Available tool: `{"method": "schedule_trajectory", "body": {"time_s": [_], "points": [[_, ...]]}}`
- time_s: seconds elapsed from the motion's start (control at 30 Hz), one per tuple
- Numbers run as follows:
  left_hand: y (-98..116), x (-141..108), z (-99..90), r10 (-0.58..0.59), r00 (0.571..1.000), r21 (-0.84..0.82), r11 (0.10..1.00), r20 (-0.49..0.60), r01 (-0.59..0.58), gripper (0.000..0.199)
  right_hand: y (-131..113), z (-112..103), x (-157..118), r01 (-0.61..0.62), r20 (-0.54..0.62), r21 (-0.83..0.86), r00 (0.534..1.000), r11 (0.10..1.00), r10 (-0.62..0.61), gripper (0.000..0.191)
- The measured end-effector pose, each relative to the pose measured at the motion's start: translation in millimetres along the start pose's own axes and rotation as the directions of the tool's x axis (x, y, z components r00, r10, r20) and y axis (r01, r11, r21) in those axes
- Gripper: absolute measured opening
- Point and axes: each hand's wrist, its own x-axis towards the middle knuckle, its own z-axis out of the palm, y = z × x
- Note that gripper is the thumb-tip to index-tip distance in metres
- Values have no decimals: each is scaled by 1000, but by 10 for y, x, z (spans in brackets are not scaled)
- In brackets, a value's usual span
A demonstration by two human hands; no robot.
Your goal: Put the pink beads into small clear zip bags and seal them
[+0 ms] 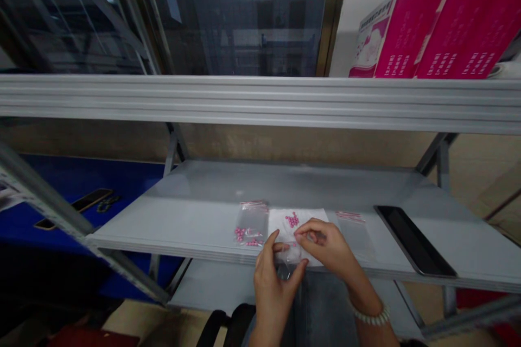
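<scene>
Pink beads (292, 220) lie in a small cluster on a white sheet (317, 215) at the shelf's front edge. My left hand (278, 276) holds a small clear bag (290, 256) between thumb and fingers, over the front of the sheet; a pink bead shows near its top. Just right of the beads, my right hand (328, 245) has its thumb and index finger pinched together above the bag; what is between the fingertips is too small to make out. To the left lies a clear zip bag (253, 218) with several pink beads inside.
Another clear zip bag (355, 233) lies right of the sheet, and a dark tablet (413, 241) rests farther right. A metal beam (260, 98) crosses above the shelf (195, 190). Pink boxes (411, 32) stand at the upper right. A blue surface (134, 173) is at the left.
</scene>
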Motion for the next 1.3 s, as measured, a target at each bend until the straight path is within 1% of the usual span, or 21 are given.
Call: {"method": "schedule_trajectory", "body": {"time_s": [0.03, 0.1, 0.2, 0.3, 0.4, 0.53, 0.67, 0.77, 0.83, 0.93, 1.0, 1.03, 1.1, 1.2, 1.3], "points": [[7, 3, -2, -5, 1000, -5, 1000, 1, 5, 64, 0, -13, 0, 1, 8, 6, 1000, 1000, -1, 16], [21, 7, -6, -20, 1000, -11, 1000, -6, 20, 63, 35, -6, 29, -13, -12, -19, 1000, 1000, 13, 17], [29, 8, -8, -34, 999, -12, 999, -7, 34, 63, 129, 64, 119, -58, -77, -121, 996, 991, 49, 15], [20, 7, -13, -37, 999, -15, 999, 9, 37, 64, 186, 143, 194, -100, -122, -222, 990, 970, 74, 16], [20, 12, -23, -32, 999, -10, 999, 12, 33, 63, 181, 185, 222, -126, -146, -291, 986, 948, 87, 17], [34, 21, -26, -36, 999, -3, 999, 5, 36, 62, 164, 208, 227, -145, -151, -336, 984, 931, 99, 16], [21, 13, -20, -42, 999, 6, 999, 16, 42, 62, 184, 215, 243, -141, -148, -329, 984, 934, 96, 15], [-1, 3, -24, -36, 999, 9, 999, 38, 36, 62, 165, 173, 232, -110, -131, -279, 989, 954, 76, 15], [-9, 3, -28, -37, 998, 4, 999, 43, 36, 62, 113, 115, 191, -61, -90, -219, 995, 974, 42, 15], [-8, 11, -32, -46, 998, -7, 999, 52, 47, 62, 12, 17, 102, 22, 7, -119, 1000, 993, -22, 14], [-4, 16, -31, -54, 997, -14, 998, 57, 55, 61, -25, -19, 65, 43, 46, -86, 998, 995, -39, 13], [-2, 17, -30, -59, 997, -16, 998, 56, 60, 61, -26, -20, 63, 38, 45, -85, 998, 996, -35, 14], [0, 16, -29, -65, 997, -19, 998, 53, 66, 60, 4, 15, 91, 4, 5, -115, 1000, 993, -3, 15], [-1, 13, -30, -55, 997, -15, 998, 51, 56, 60, 84, 131, 176, -60, -75, -185, 996, 981, 47, 13], [-4, 15, -35, -33, 998, -11, 999, 47, 34, 60, 135, 238, 238, -90, -109, -232, 992, 969, 66, 10]]}}
